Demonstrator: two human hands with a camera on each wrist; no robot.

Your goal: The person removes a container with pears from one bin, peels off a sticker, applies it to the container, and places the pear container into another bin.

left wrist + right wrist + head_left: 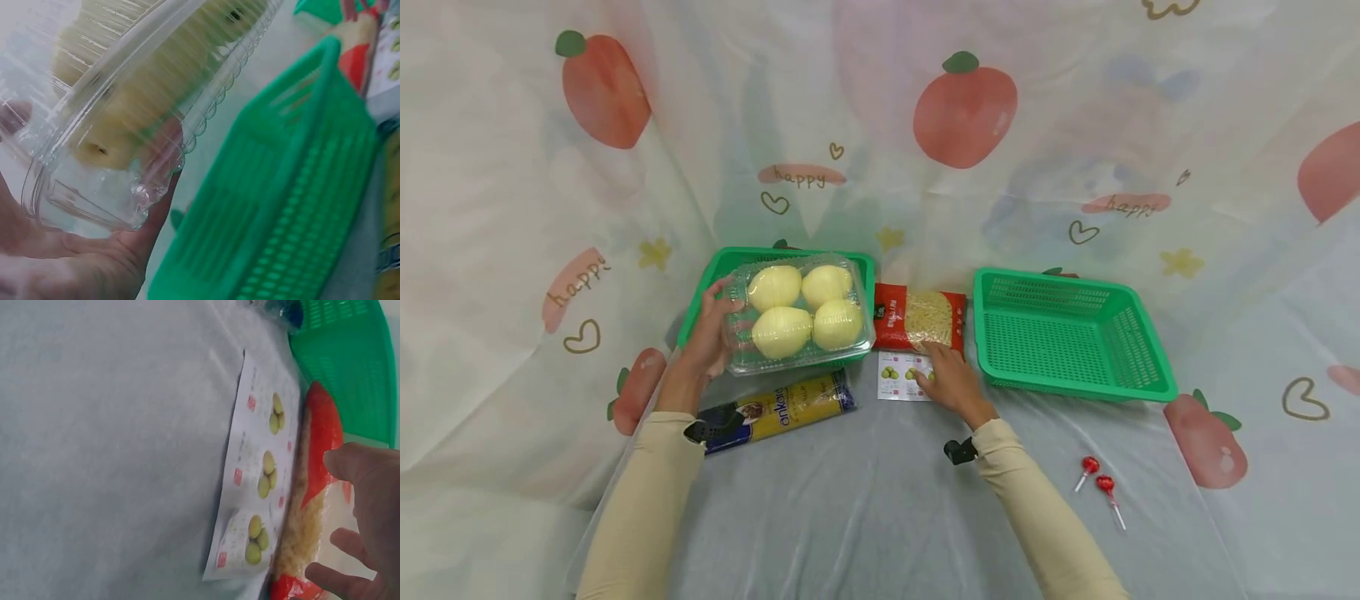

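My left hand (709, 329) grips the left edge of a clear plastic clamshell box (797, 312) of several pale yellow fruits, held above the left green basket (718, 265). The left wrist view shows the thumb and palm of the left hand (94, 262) round the clamshell box (125, 94), with the left green basket (294, 206) beneath it. My right hand (942, 362) lies over a white card (893, 379) printed with green fruits, and its straight fingers touch a red bag of small pasta (921, 315). In the right wrist view the right hand (365, 487) is spread over the bag of pasta (319, 434), beside the card (256, 481).
An empty green basket (1138, 333) stands at the right. A blue and yellow spaghetti pack (778, 411) lies in front of the left basket. Two red lollipops (1093, 473) lie near the front right. A fruit-print cloth covers the table and backdrop.
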